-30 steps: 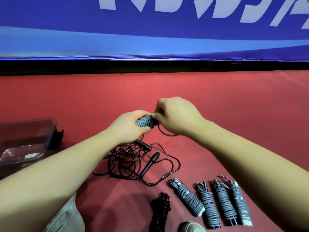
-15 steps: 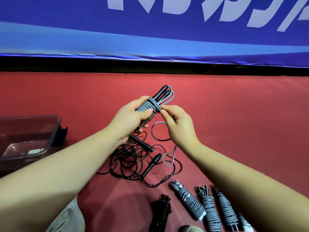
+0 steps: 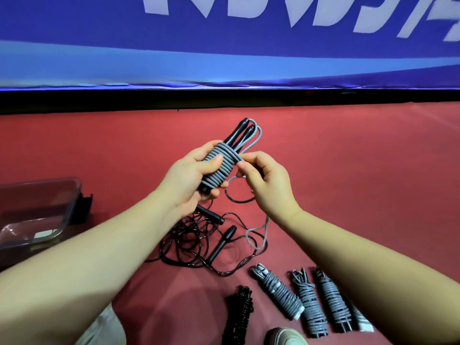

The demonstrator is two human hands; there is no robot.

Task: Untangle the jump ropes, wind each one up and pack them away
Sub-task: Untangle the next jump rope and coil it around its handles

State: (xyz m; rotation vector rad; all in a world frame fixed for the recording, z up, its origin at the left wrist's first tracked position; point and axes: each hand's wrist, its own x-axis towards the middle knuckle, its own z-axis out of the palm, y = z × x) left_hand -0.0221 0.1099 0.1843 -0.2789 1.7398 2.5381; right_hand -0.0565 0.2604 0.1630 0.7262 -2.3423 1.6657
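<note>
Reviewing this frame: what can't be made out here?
Head view:
Lower end of the gray rope bundle: covered by the left hand.
Path of the gray cord through the right hand: hidden by curled fingers.
Rightmost wound bundle: mostly behind the right forearm.
Clear bin: cut by the left edge, contents unclear.
Shoe: cut by the bottom edge.

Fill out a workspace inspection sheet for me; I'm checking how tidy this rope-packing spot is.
Surface: red floor mat, partly covered by ropes.
Job's things: grey jump rope wound round black handles, held up; loose black jump rope tangled on the mat; row of wound grey rope bundles and one wound black rope bundle nearest the camera; clear plastic bin at left.
Clutter: shoe toe at bottom edge.
Grippers: left hand grips the wound grey rope; right hand pinches its free end.
Cables: nothing seen.
Surroundings: blue banner with white lettering behind.
</note>
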